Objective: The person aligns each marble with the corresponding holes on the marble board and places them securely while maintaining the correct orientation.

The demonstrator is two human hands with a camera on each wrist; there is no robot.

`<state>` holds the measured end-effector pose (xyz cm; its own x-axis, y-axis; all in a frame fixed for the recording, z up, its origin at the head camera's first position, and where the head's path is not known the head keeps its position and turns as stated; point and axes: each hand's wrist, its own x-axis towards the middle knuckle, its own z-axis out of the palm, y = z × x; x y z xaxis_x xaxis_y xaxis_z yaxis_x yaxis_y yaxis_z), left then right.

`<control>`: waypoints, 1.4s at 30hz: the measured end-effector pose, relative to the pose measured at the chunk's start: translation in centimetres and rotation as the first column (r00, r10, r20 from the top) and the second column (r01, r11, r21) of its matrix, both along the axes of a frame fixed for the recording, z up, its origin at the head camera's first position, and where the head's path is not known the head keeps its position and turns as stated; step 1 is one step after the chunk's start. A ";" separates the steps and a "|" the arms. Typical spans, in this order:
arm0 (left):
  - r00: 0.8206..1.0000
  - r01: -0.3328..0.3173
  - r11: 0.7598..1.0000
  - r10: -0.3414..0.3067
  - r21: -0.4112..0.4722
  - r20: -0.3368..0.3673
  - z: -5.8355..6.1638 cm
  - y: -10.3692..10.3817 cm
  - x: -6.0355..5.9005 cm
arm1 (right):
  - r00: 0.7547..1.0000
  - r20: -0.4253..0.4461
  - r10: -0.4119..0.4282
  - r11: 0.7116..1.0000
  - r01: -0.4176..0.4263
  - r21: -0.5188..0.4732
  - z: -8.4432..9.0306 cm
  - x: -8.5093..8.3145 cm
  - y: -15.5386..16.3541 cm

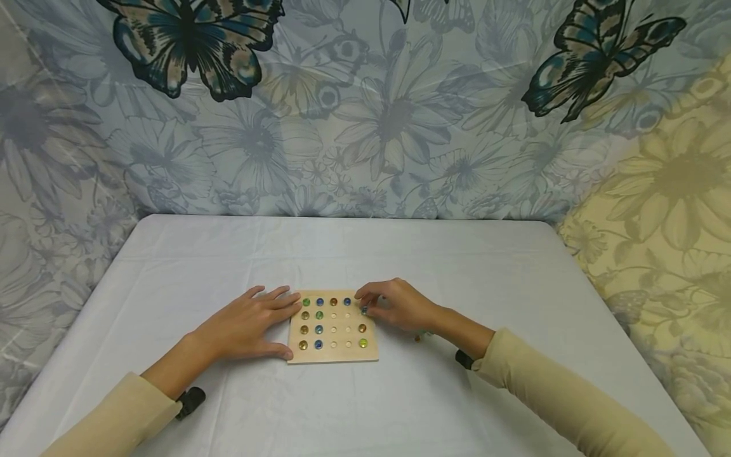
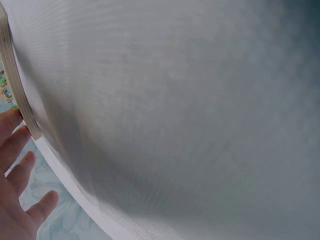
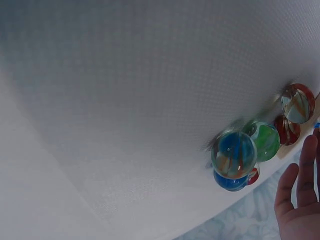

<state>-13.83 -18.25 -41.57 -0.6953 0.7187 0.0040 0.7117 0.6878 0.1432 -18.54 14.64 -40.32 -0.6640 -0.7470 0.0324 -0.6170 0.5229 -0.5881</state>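
Board: wooden board (image 1: 334, 327) with little round holes, flat on the white table (image 1: 365, 393), in the middle near the person.
Marbles: glass marbles (image 1: 318, 315) sit in the board's holes, mostly on its left side; more loose marbles (image 3: 239, 152) lie on the cloth just right of the board.
Left hand: left hand (image 1: 251, 324) lies flat with straight fingers against the board's left edge.
Right hand: right hand (image 1: 394, 304) pinches a blue marble (image 1: 363, 310) over the board's right edge (fingers curled).
Feel: marbles look hard, smooth and slippery, likely to roll; best pinched with fingertips on two sides.
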 end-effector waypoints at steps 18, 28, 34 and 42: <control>1.000 0.005 1.000 -0.005 0.004 -0.004 -0.1 0.0 -0.1 | 0.998 -0.052 -0.028 1.000 0.028 0.012 0.7 -0.4 1.3; 1.000 0.003 1.000 -0.003 0.008 -0.004 0.0 0.0 0.0 | 0.994 -0.056 -0.089 0.995 0.091 0.033 1.2 -0.9 5.0; 1.000 0.004 1.000 -0.004 0.008 -0.003 0.0 0.0 0.0 | 0.993 -0.025 -0.115 0.992 0.116 0.041 1.0 -0.8 6.4; 1.000 -0.006 1.000 0.006 0.002 -0.006 -0.2 -0.1 -0.1 | 0.994 -0.016 -0.110 0.993 0.111 0.049 0.4 -0.6 7.5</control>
